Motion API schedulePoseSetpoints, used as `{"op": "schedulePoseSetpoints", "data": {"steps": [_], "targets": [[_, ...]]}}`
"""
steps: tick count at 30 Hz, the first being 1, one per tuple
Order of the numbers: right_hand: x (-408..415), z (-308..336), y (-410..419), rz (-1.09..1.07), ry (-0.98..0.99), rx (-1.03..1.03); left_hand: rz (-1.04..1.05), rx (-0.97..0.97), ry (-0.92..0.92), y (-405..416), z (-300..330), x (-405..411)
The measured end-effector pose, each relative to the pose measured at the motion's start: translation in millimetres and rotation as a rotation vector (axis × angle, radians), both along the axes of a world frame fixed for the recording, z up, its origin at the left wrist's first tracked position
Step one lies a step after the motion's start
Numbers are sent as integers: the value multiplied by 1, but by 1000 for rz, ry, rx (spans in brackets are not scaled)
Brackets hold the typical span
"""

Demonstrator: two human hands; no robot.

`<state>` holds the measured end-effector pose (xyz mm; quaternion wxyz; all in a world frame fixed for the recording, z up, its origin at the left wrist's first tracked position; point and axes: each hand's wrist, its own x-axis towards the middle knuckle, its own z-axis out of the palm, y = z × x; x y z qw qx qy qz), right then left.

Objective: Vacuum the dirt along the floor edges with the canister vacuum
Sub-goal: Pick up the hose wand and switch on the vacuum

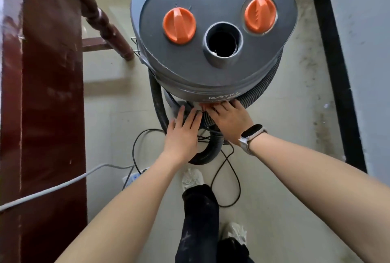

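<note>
While both hands reach under grey canister vacuum [213, 37], left hand [183, 134] flat on hose [207, 153], right hand [231, 122] grip unclear, label unreadable.

Red-brown wooden stair post [50, 94], smartwatch [252, 134]

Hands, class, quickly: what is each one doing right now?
Left hand: open, fingers straight, resting on the hose below the vacuum.
Right hand: on the hose by the vacuum; fingertips hidden, so its grip cannot be told.
</note>
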<state>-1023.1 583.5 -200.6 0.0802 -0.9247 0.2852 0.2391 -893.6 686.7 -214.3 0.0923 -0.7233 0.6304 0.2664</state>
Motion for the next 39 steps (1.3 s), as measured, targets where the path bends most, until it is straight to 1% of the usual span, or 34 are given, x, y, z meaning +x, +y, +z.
{"op": "schedulePoseSetpoints", "data": {"steps": [2, 3, 4, 6, 8, 11, 14, 17, 18, 20, 22, 24, 27, 29, 31, 34, 35, 39], "targets": [[1, -11, -5, 42, -31, -108, -60, 73, -65, -9, -3, 7], [0, -15, -6, 67, -38, -157, -94, 72, -84, -12, -5, 10], [-2, -19, -6, 90, -38, -181, -125, 35, -78, -13, -5, 13], [-9, -22, -3, 145, -62, -256, -154, -112, -42, -13, -5, 18], [-20, -21, 2, 151, -111, -299, -155, -248, -26, -4, -6, 22], [-37, -6, 3, 108, -185, -329, -152, -258, -39, 12, 5, 32], [-52, 12, -5, 97, -282, -319, -127, -215, -67, 15, 12, 42], [-70, 32, -17, 84, -281, -310, -134, -168, -93, 18, 22, 43], [-76, 38, -22, 97, -268, -304, -128, -125, -98, 18, 28, 39], [-86, 53, -35, 112, -256, -286, -100, 21, -121, 15, 40, 30], [-96, 68, -49, 133, -286, -279, -38, 142, -117, 8, 50, 20], [-103, 82, -63, 157, -313, -254, 88, 164, -27, 3, 57, 9], [-109, 98, -78, 177, -373, -187, 307, 63, 243, -6, 70, -10], [-107, 110, -85, 174, -427, -141, 389, 3, 391, -13, 81, -25], [-108, 122, -94, 210, -461, -94, 452, -51, 469, -23, 86, -38], [-119, 136, -106, 262, -484, -55, 555, -155, 481, -36, 92, -51], [-124, 139, -111, 272, -482, -51, 548, -183, 460, -40, 94, -54], [-144, 142, -131, 243, -485, -112, 406, -257, 401, -52, 110, -62]]}}
